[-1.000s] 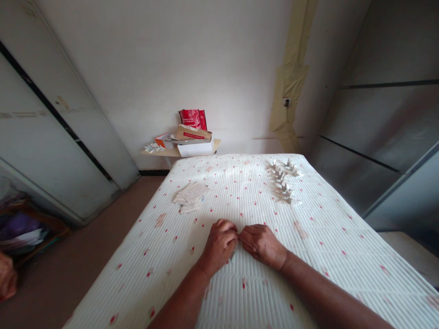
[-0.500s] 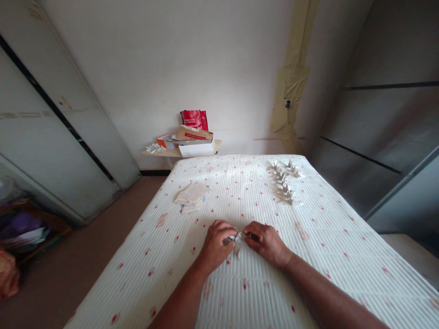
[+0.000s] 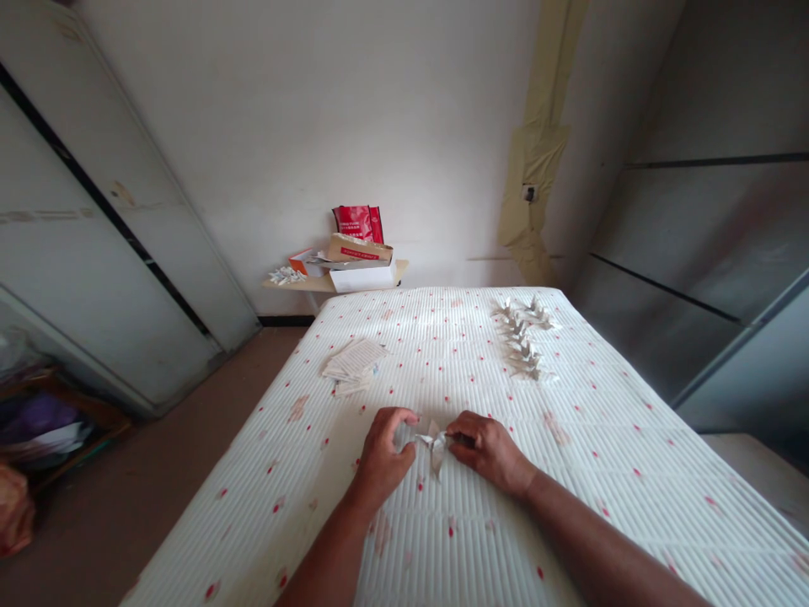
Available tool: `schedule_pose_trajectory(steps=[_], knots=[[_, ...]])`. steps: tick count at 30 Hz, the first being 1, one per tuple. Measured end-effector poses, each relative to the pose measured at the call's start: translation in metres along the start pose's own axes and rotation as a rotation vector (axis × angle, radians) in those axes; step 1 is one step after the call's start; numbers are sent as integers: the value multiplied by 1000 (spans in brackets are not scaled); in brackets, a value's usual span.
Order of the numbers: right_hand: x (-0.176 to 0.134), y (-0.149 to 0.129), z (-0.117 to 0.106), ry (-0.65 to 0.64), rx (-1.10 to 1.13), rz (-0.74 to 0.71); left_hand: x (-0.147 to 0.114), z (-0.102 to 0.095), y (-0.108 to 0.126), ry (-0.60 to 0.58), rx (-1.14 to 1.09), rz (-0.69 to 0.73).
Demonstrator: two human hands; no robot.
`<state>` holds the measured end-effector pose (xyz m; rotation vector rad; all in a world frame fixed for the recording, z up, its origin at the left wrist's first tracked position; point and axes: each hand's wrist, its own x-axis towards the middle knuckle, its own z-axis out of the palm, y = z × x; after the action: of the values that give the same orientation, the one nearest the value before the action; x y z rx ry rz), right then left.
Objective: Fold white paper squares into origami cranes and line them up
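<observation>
The person's right hand (image 3: 488,453) pinches the right end of a small folded paper figure (image 3: 436,455) between thumb and fingers. The left hand (image 3: 384,451) is released: its thumb and fingers stand parted, just beside the figure's left tip. The figure is between the two hands, above or on the quilted cover (image 3: 506,548); which one, it cannot be told. Farther away, paper sheets (image 3: 355,361) lie piled at left, and similar folded figures (image 3: 519,327) stand grouped at right.
</observation>
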<state>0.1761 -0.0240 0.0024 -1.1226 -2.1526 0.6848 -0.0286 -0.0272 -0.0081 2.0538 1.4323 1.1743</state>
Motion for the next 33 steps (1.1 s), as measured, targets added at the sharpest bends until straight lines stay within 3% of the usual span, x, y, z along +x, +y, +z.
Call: schedule_pose_trajectory(steps=[9,27,30,33], knots=[[3,-2,2,-19,43,-11,0,0,6,-62,168,-40],[0,-8,8,-22,-74,35,-5,-1,5,-22,130,-12],[-1,-6,6,-5,-8,28,-12,-6,12,31,138,54],[-2,-2,6,-25,43,9,-21,-8,22,-45,184,204]])
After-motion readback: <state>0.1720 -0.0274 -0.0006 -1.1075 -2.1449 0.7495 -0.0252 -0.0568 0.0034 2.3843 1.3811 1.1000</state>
